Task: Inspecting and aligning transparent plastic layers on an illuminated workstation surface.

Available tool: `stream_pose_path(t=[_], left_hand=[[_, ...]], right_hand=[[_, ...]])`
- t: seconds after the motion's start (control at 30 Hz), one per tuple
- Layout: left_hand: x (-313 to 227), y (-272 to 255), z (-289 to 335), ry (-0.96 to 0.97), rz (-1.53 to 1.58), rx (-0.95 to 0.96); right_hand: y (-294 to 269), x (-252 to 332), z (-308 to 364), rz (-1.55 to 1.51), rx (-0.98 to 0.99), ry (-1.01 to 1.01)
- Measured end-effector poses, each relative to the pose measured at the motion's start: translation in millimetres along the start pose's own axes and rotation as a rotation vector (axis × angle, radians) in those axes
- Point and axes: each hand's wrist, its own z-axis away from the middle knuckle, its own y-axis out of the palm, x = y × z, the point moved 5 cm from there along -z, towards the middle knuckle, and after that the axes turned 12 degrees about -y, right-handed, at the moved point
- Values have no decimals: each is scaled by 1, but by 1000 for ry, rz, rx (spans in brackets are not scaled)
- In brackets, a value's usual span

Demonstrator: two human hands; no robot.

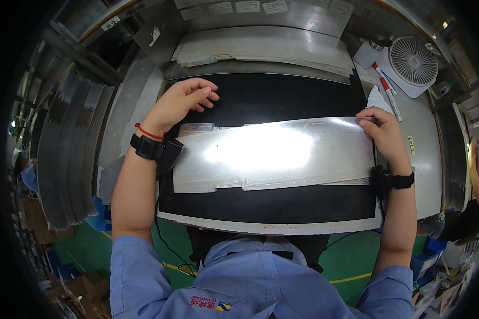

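Silvery metal sheet (274,154) I view remotely, black mat (282,98), red cord bracelet (148,133), black wristbands (403,181), white fan (414,61) toward grey table's (423,159) far right corner

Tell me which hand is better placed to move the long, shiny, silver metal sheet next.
Right hand, probably: it grips the sheet by its far right corner; the left hand, empty, hovers over the smooth black work surface.

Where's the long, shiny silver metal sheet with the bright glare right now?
In the head view, the sheet is in the middle, over the flat black mat, its far right corner at the person's bare right hand.
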Motion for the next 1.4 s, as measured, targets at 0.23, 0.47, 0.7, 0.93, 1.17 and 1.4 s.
stream_pose_path(t=[0.23, 0.47, 0.7, 0.93, 1.17, 1.4], left_hand=[[-8, 21, 10, 29, -122, 152], [-20, 45, 27, 159, -390, 228], [-31, 50, 39, 484, -684, -19], [-22, 58, 31, 146, -413, 225], [-17, 58, 26, 110, -289, 228], [-20, 60, 28, 75, -291, 241]], right_hand=[[-10, -6, -5, -21, -211, -193], [-13, -12, -7, -119, -292, -167], [-12, -11, -8, -121, -295, -182], [-12, -8, -6, -124, -308, -211], [-11, -5, -6, -123, -305, -216], [-12, -7, -6, -119, -309, -217]])
